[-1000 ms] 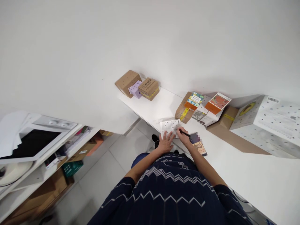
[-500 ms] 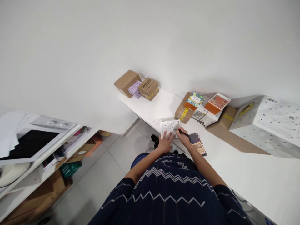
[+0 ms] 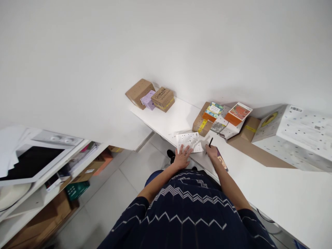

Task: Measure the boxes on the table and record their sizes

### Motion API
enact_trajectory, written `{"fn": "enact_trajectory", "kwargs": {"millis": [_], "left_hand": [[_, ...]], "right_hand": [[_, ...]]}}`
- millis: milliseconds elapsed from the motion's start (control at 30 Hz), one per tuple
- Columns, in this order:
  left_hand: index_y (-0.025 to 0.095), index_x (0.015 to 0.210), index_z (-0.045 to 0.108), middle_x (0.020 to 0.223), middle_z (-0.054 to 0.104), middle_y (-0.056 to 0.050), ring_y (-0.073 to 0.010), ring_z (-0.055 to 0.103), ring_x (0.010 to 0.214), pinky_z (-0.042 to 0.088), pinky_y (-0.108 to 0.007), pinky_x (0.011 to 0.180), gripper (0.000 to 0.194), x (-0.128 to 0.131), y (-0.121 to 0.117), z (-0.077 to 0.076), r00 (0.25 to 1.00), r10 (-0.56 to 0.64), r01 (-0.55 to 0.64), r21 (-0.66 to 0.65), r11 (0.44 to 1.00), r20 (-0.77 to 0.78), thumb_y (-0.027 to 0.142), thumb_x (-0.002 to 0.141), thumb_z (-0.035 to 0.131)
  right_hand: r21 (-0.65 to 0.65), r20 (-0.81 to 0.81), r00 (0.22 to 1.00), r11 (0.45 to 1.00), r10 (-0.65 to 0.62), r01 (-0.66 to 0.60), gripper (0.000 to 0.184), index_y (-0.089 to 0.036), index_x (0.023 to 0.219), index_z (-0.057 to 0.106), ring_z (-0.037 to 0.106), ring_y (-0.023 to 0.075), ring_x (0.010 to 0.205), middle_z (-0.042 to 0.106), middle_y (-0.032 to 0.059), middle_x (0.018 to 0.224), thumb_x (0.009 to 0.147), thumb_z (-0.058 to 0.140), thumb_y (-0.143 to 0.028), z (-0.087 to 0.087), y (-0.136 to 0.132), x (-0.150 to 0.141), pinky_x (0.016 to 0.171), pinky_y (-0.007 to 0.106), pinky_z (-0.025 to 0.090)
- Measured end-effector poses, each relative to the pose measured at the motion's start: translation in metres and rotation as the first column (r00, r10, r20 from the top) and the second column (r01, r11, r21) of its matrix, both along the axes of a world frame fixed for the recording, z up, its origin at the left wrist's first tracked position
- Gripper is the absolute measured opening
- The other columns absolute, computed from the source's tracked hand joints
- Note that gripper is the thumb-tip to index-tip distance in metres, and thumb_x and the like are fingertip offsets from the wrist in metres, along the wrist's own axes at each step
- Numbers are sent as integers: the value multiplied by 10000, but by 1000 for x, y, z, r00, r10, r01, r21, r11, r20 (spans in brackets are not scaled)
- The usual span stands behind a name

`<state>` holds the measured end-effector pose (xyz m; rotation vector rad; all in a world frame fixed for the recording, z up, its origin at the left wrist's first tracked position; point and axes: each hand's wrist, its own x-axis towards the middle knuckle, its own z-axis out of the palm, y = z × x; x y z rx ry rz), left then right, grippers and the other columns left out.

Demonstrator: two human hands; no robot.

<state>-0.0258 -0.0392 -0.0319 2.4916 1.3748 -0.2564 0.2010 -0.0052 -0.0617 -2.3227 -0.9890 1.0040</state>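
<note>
My left hand (image 3: 182, 157) lies with fingers spread on the lower part of a white paper (image 3: 188, 139) printed with small dark dots, at the table's near edge. To the right of the paper, my right hand (image 3: 211, 151) is closed round a black pen (image 3: 211, 141), which points up out of the fist. Beneath and beside the right forearm lies a dark phone-like flat thing (image 3: 222, 162) with a picture on it, partly covered by the arm.
Brown and lilac boxes, among them a taped carton (image 3: 163, 99), stand by the wall at the left end of the white table (image 3: 281, 193). More boxes and a large dotted box (image 3: 298, 131) line its right side. A microwave (image 3: 36, 157) sits on shelves at left.
My right hand has moved right, off the paper, and the pen has swung from slanting down rightward to pointing up. My left hand has stayed on the paper.
</note>
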Motion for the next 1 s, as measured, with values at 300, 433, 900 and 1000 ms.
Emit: {"fn": "enact_trajectory", "kwargs": {"millis": [300,433,900,1000], "left_hand": [[307,1485,119,1571,90,-14,-379,-10,1414,188,-684,1045,848,-1,0,0,1000,-9,9,8,1000,-19,358,775,578],[307,1485,113,1572,77,-8,-373,-17,1416,180,-686,1047,859,0,0,0,1000,-9,9,-6,1000,-18,345,769,585],[306,1485,122,1573,75,-12,-372,-17,1418,187,-680,1050,847,0,2,2,1000,-8,8,-12,1000,-30,328,770,576],[303,1484,125,1572,85,-17,-372,-12,1418,188,-679,1050,848,1,2,2,1000,-13,13,-7,1000,-27,326,768,579]], "right_hand": [[-104,73,977,976,198,-190,396,-135,872,659,629,259,884,678,139,842,835,450,-469,10,-15,8,778,320,438],[-238,376,876,945,301,-223,552,-140,1184,526,516,331,1085,545,183,1172,777,537,-513,20,-46,18,847,432,414],[-176,374,892,964,254,-201,682,-155,1330,393,447,373,1128,471,197,1207,738,571,-445,18,-77,21,866,502,405],[-68,40,999,998,-15,18,608,-164,1208,498,549,319,987,573,152,1050,677,602,-440,26,-74,27,780,439,470]]}}
